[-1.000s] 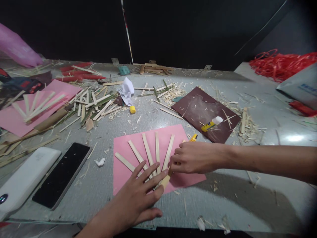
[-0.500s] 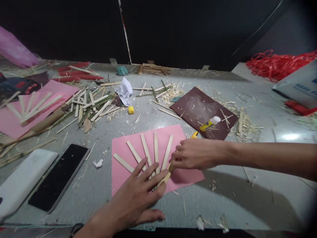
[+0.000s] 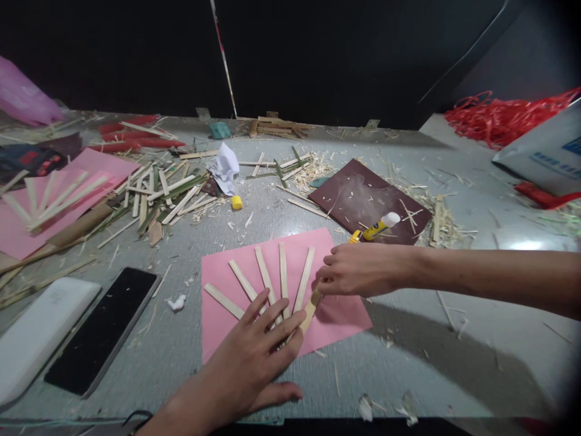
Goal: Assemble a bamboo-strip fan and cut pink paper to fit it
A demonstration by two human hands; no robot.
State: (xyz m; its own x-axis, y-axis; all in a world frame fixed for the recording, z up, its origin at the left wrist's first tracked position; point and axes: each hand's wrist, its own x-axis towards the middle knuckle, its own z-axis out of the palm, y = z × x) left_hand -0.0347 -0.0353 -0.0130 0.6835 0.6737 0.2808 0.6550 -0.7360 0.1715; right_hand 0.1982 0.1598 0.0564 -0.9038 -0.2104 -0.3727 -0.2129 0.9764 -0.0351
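Observation:
A pink sheet of paper [image 3: 345,330] lies in front of me with several pale bamboo strips [image 3: 283,272] fanned out on it. My left hand [image 3: 258,345] rests over the strips' lower ends, fingers spread and pressing down. My right hand [image 3: 347,269] is closed at the upper end of the rightmost strip [image 3: 310,310], which tilts up off the paper. Behind its knuckles a yellow piece [image 3: 355,237] sticks out; its kind is mostly hidden. Beyond, an uncapped glue stick [image 3: 380,226] lies on a dark brown board [image 3: 363,191].
A phone [image 3: 102,333] and a white power bank [image 3: 45,336] lie at left. Behind them are another pink sheet [image 3: 111,163] with strips and a pile of bamboo scraps. A yellow cap [image 3: 236,202] and crumpled paper [image 3: 224,168] sit mid-table. Red plastic ribbon [image 3: 494,121] lies far right.
My right hand has moved slightly up and away, and the yellow piece behind it has moved with it. My left hand stays on the strips. The view has shifted a little.

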